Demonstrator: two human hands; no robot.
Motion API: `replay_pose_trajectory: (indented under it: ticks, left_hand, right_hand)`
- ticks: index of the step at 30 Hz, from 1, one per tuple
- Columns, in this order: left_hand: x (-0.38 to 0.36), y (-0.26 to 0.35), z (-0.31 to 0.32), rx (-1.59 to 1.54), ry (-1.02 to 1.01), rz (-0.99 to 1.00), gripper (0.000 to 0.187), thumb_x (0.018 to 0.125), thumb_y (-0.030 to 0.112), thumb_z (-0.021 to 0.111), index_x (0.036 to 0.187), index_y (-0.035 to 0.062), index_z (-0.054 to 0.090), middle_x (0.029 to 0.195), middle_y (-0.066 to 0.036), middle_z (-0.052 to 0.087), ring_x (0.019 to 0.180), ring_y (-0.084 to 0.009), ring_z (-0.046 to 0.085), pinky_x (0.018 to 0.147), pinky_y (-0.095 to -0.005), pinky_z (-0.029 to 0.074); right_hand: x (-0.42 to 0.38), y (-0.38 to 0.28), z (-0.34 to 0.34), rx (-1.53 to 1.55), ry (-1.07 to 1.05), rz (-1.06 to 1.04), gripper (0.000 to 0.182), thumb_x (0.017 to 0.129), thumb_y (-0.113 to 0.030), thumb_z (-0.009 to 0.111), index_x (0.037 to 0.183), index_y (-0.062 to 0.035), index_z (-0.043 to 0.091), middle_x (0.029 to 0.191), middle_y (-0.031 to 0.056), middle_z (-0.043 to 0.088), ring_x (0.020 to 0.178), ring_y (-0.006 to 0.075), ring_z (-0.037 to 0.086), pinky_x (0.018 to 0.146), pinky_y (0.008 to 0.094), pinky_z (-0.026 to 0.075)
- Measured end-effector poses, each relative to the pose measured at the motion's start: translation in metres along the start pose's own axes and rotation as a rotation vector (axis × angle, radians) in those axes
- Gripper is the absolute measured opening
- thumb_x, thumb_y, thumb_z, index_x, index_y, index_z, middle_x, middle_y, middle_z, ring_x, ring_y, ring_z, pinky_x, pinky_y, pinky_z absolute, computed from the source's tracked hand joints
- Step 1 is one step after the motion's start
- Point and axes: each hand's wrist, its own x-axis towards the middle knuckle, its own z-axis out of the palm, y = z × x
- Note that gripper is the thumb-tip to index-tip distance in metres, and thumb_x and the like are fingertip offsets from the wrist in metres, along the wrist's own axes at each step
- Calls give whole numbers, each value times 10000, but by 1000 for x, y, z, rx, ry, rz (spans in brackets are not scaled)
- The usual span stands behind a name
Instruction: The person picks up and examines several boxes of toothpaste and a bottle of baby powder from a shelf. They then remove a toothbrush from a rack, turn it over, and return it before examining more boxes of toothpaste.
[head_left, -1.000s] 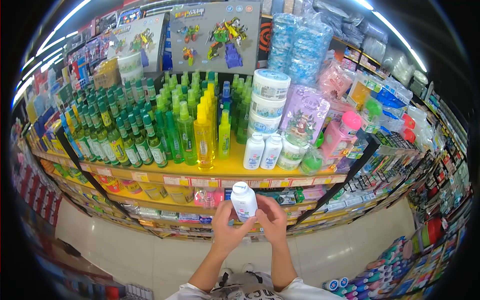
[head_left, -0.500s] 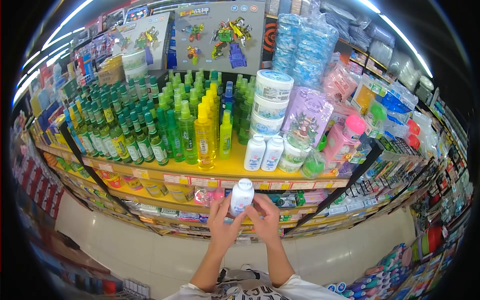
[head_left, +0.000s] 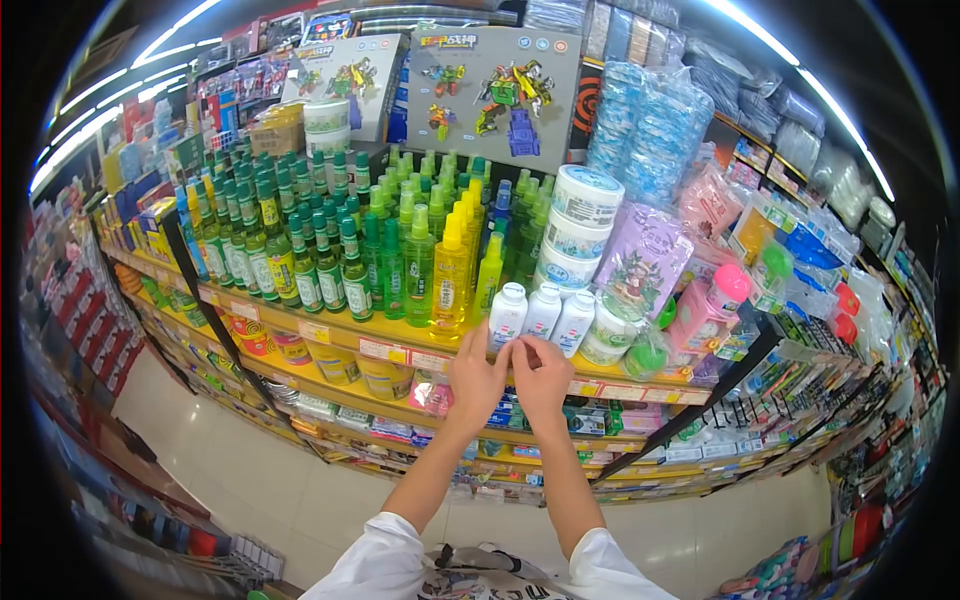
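Three white plastic bottles with rounded caps stand in a row at the shelf's front edge. My left hand (head_left: 478,370) has its fingers along the left side of the leftmost white bottle (head_left: 508,318) and its thumb at the base. My right hand (head_left: 541,375) is closed, thumb and fingertips bunched at that bottle's lower right corner. Close beside it are the middle white bottle (head_left: 542,314) and the right white bottle (head_left: 574,322). The fingers partly cover the lower edge of the leftmost bottle.
Yellow spray bottles (head_left: 449,280) stand left of the white ones, with many green bottles (head_left: 330,275) beyond. Stacked white tubs (head_left: 580,225) rise behind. A pink-lidded item (head_left: 728,288) sits to the right. Price labels line the shelf edge (head_left: 390,352).
Both hands have moved forward and up, carrying the white bottle from in front of the shelf to its front edge, left of the other two. The view has shifted slightly.
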Motion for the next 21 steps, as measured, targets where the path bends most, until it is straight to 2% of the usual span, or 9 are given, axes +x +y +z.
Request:
replay_pose_trajectory:
  ticks: [4,6,10,16,17,19,21]
  left_hand:
    - [0,-1,5,21,48,32,461,850,233,738,1231,9,605,1025,-184,675,859,-380,678,683,-443,547]
    - [2,2,5,42,-6,-12,449,852,257,736,1205,8,616,1008,-192,683,847,-381,678,668,-448,545]
    - [3,4,10,144,-51,-47,449,859,286,724,1193,5,618,995,-203,684,858,-389,676,684,-457,542]
    - [4,2,17,209,-50,2,457,878,335,706,1185,6,626,1007,-198,686,864,-395,674,708,-467,532]
    - [5,8,17,180,-88,17,457,878,335,706,1185,6,626,1007,-198,686,864,-395,674,708,-467,532]
    - [6,16,14,208,-98,-101,472,868,365,713,1191,29,635,1013,-178,692,858,-380,680,710,-465,528]
    - [6,12,19,235,-71,-80,477,863,373,717,1194,38,639,1019,-169,695,858,-376,682,714,-465,528]
  right_hand:
    - [-3,-3,1,61,10,66,130,862,-115,699,926,-3,711,771,111,676,646,222,640,599,328,518]
    - [-3,2,2,42,20,49,117,862,-108,692,923,-10,710,769,114,672,648,235,630,606,341,515]
    - [-5,7,4,-28,69,10,99,862,-101,680,920,-23,704,767,123,668,662,259,626,616,362,511]
    - [-5,15,-2,-38,19,-88,146,875,-89,624,993,-29,684,840,134,657,783,324,616,708,425,493]
    - [-5,17,-4,-73,47,-67,146,875,-89,624,993,-29,684,840,134,657,783,324,616,708,425,493]
    - [-5,14,-8,2,32,-105,177,870,-58,642,1032,-4,691,831,134,650,737,298,615,644,378,500]
    - [-6,14,-9,4,27,-96,188,871,-57,641,1044,-4,691,846,132,651,740,294,616,644,374,501]
